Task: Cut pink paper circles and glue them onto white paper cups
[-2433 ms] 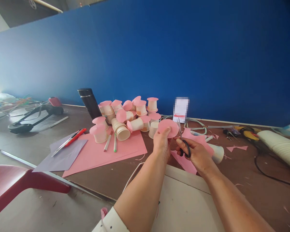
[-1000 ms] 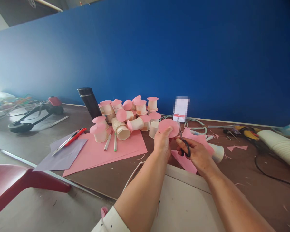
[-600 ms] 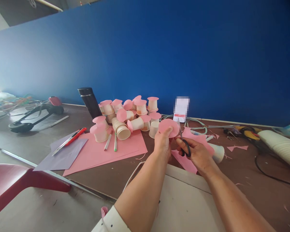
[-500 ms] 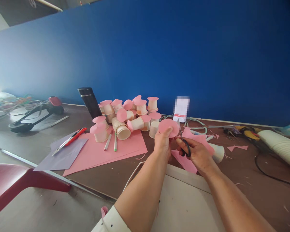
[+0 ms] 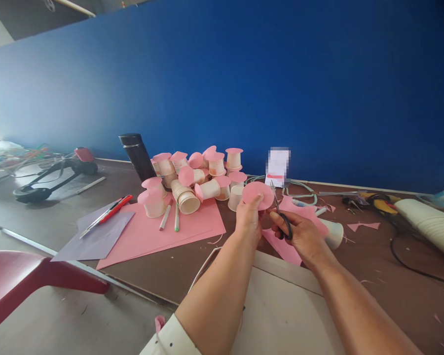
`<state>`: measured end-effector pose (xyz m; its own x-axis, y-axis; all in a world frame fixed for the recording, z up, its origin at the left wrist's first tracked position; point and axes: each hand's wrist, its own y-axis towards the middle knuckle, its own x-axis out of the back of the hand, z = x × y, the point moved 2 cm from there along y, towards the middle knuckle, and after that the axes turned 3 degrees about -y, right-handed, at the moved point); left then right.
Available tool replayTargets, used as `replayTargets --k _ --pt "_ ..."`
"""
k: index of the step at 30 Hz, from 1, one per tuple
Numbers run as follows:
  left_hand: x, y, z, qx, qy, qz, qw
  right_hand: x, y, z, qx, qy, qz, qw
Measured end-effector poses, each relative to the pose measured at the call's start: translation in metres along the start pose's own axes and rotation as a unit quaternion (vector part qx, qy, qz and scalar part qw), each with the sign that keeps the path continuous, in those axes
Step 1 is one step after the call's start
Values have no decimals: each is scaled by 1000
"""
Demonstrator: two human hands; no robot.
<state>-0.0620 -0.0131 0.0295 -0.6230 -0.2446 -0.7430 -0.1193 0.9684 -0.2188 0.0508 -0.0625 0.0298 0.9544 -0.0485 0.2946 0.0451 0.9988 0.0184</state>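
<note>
Right hand (image 5: 300, 237) gripped the scissors (image 5: 284, 223), fingers curled through the black handles, blades at the disc's edge. Left hand (image 5: 248, 218) held the pink paper disc (image 5: 258, 194) pinched in its fingers, raised above the surface (image 5: 185, 271). Beyond lay a pink sheet (image 5: 192, 224), pink-capped paper cups (image 5: 192, 177) and a black flask (image 5: 137, 157).

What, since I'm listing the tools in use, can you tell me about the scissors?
The scissors are small, with black loop handles and thin, silvery metal blades. The right hand grips them by the handles above the table. The blades point up and away from the person, close against the right edge of the pink disc that the left hand holds up. Whether the blades are open is too small to tell.
</note>
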Motion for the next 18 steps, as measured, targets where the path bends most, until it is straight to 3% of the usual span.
replayTargets --k 18 --pt "-1 0 -2 6 -16 -17 1000 2 1 -4 -21 17 -2 1000"
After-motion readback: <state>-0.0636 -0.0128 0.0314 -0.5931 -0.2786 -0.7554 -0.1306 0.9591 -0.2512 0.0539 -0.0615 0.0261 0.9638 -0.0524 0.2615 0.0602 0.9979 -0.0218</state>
